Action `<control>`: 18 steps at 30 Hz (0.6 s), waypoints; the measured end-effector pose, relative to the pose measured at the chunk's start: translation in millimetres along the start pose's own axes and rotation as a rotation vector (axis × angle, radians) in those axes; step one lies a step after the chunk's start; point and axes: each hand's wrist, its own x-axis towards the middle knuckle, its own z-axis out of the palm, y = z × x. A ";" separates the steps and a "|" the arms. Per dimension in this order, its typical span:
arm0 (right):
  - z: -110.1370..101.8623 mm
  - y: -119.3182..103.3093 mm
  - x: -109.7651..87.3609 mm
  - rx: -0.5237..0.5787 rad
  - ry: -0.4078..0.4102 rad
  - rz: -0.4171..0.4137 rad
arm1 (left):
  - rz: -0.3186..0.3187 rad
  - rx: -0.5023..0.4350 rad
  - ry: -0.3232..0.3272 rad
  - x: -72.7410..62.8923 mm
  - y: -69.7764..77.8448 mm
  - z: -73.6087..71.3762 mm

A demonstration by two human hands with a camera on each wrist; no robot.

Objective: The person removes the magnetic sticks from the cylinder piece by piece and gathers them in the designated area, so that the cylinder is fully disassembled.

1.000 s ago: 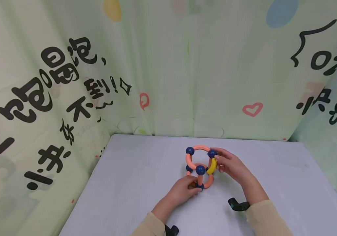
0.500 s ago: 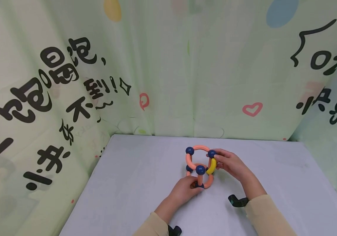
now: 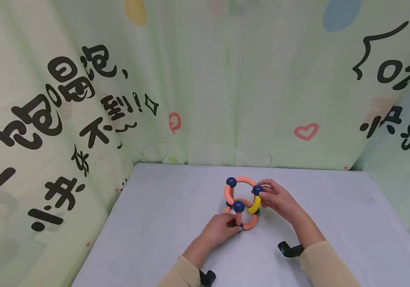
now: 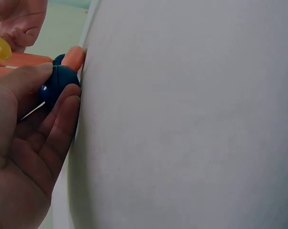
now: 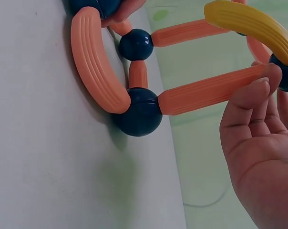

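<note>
A cage-like frame of magnetic rods and balls stands on the table, with orange rods [image 3: 249,226] joining dark blue balls [image 3: 238,206] at two levels. My left hand [image 3: 219,230] pinches a lower front ball [image 4: 58,86] between thumb and fingers, close to the tabletop. At the upper right corner my right hand [image 3: 278,201] grips another blue ball [image 3: 257,189], its thumb against the top of an upright orange rod [image 5: 215,90]. From that ball a curved yellow rod [image 3: 254,205] hangs inward; its other end [image 5: 213,12] is free, apart from the upper front ball.
The pale table [image 3: 161,207] reaches back to a light green curtain [image 3: 208,131] with black lettering and a pink heart. Curtain walls also flank both sides. A black wrist device [image 3: 290,249] sits at the right cuff, another [image 3: 207,278] at the left.
The upper front ball has shifted slightly left, widening the gap to the yellow rod's loose end. The upper right ball and yellow rod have dropped a little. Both hands keep their hold.
</note>
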 end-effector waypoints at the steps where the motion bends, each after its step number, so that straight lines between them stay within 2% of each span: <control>1: 0.7 0.1 -0.9 0.000 -0.003 -0.005 | 0.002 0.000 -0.002 -0.3 -0.6 -1.3; 8: 4.3 2.9 -6.7 -0.039 -0.014 -0.044 | 0.015 0.022 0.007 -3.8 -2.3 -8.7; 15: 13.9 3.3 -13.0 -0.099 0.033 -0.014 | -0.014 0.047 0.035 -6.9 -4.7 -15.1; 18: 18.6 3.9 -14.8 -0.101 0.042 -0.020 | -0.008 0.024 0.039 -7.4 -9.9 -18.7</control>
